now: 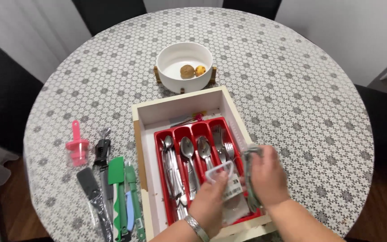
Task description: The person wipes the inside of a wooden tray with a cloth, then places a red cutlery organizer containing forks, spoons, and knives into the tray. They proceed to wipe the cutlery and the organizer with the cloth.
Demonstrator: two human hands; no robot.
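Note:
My left hand (209, 201) grips a small clear plastic packet (225, 181) with a paper label, held over the red cutlery tray (160, 148). My right hand (268, 177) is closed on a grey-green cloth (248, 157) just to the right of the packet, above the tray's right side. The tray sits inside a cream wooden drawer (180, 99) resting on the round table. Spoons (187, 150) and forks (224, 145) lie in its compartments. A metal bracelet is on my left wrist.
A white bowl (172, 58) with two small round fruits stands behind the drawer. Left of the drawer lie a pink plastic tool (76, 148), a black corkscrew (101, 148), a black spatula (88, 183) and green utensils (117, 179). Dark chairs surround the patterned table (301, 103).

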